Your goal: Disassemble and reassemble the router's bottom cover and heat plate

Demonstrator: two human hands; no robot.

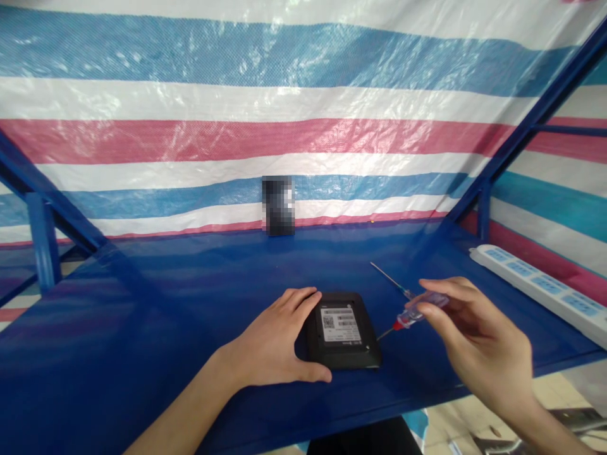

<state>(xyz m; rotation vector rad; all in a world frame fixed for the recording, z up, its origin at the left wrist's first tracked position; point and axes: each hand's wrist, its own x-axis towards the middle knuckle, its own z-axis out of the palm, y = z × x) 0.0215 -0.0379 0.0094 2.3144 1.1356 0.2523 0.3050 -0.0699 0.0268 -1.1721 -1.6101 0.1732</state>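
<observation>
A black, square electronic device lies flat on the blue table, its white label with a QR code facing up. My left hand grips it from the left, fingers at the far edge and thumb along the near edge. In my right hand, a screwdriver with a clear handle and red collar is pinched between thumb and fingers. It slants down to the left, its tip at the device's right edge; whether the two touch, I cannot tell. Just behind lies a second screwdriver, its handle end hidden by my right hand.
A long white power strip runs along the table's right side. At the back stands a dark, pixelated upright object. Blue metal posts rise at both sides, before a striped plastic sheet. The blue table's front edge is near me.
</observation>
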